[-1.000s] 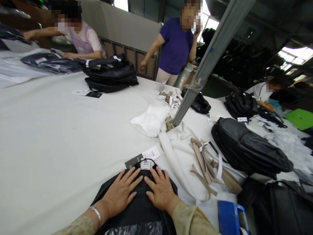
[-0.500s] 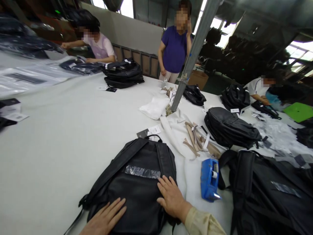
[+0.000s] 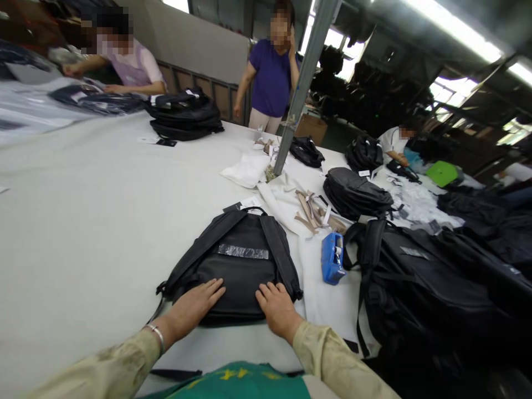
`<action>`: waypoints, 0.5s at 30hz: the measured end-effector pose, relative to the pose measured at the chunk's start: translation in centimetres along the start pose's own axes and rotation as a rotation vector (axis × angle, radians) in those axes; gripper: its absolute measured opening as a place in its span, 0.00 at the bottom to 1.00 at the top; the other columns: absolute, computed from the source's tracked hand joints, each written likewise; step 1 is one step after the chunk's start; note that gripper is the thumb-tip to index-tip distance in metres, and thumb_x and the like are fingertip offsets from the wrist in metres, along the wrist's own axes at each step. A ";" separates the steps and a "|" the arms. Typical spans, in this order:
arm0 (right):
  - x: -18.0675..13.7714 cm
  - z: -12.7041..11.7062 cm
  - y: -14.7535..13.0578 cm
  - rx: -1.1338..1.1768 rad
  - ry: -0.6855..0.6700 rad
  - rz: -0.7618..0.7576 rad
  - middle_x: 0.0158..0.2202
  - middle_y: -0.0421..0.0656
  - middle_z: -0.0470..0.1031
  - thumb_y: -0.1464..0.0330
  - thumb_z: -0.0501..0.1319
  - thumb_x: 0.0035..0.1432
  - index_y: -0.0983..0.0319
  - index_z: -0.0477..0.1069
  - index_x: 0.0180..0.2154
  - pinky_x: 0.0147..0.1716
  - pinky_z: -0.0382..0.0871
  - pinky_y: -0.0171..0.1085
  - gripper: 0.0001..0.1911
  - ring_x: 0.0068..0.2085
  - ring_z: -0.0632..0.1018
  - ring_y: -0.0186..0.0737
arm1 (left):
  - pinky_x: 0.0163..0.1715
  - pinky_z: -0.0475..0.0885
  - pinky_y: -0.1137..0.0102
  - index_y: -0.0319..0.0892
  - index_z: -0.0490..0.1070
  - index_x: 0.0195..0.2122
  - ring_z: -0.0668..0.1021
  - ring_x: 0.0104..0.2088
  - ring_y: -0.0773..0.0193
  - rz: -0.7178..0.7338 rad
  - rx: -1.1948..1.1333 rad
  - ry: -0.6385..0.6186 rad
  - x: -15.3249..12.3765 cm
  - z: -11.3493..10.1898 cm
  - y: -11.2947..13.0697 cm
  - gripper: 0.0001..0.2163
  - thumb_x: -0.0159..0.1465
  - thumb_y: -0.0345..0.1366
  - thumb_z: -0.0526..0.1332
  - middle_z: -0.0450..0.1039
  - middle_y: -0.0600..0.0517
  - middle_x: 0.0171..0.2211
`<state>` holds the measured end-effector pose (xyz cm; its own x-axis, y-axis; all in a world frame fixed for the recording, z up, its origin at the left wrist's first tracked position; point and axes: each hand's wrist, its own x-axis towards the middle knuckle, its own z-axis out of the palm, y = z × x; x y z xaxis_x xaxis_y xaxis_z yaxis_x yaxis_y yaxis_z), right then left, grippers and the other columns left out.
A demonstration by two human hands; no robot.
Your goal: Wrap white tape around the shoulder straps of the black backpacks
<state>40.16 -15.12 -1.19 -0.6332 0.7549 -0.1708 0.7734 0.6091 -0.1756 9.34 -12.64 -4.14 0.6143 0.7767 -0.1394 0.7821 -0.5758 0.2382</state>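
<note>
A: White-covered table point(image 3: 83, 221), big workshop, co-workers at the far side. Black backpack point(image 3: 236, 266) lies straps-up near the wearer.

B: Yep, left hand point(image 3: 195, 305) and right hand point(image 3: 276, 305) both flat and open on its near edge, gripping nothing. A second ago they pressed its top. Blue tape dispenser point(image 3: 331, 257) sits just right.

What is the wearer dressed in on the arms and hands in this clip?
Both hands, left hand and right hand, are bare, no gloves. Both arms wear long, loose khaki-beige sleeves, slightly mottled. A thin silver bangle circles the left wrist at the cuff.
</note>
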 end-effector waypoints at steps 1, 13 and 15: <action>0.0 0.2 0.4 -0.014 0.012 0.019 0.64 0.54 0.64 0.72 0.50 0.65 0.64 0.59 0.63 0.58 0.59 0.54 0.25 0.63 0.64 0.54 | 0.62 0.65 0.54 0.45 0.66 0.61 0.67 0.64 0.54 0.013 -0.002 0.041 -0.4 0.2 -0.4 0.30 0.62 0.16 0.44 0.64 0.43 0.64; 0.9 0.7 -1.8 -0.111 -0.007 0.168 0.63 0.57 0.64 0.71 0.52 0.63 0.67 0.59 0.63 0.62 0.55 0.57 0.27 0.66 0.61 0.56 | 0.60 0.69 0.56 0.43 0.70 0.59 0.69 0.62 0.50 -0.023 0.175 0.220 -1.5 3.9 -1.5 0.31 0.61 0.15 0.43 0.66 0.40 0.62; 0.9 0.3 -3.2 -0.074 -0.011 0.098 0.66 0.57 0.59 0.65 0.55 0.62 0.66 0.55 0.65 0.64 0.51 0.59 0.32 0.68 0.55 0.59 | 0.59 0.70 0.56 0.43 0.71 0.58 0.70 0.61 0.50 -0.016 0.226 0.259 -1.4 4.7 -1.9 0.31 0.61 0.15 0.43 0.67 0.39 0.61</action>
<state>37.09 -16.53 -1.10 -0.5547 0.8090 -0.1944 0.8312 0.5494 -0.0852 7.45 -13.86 -8.96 0.5772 0.8086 0.1145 0.8128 -0.5823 0.0152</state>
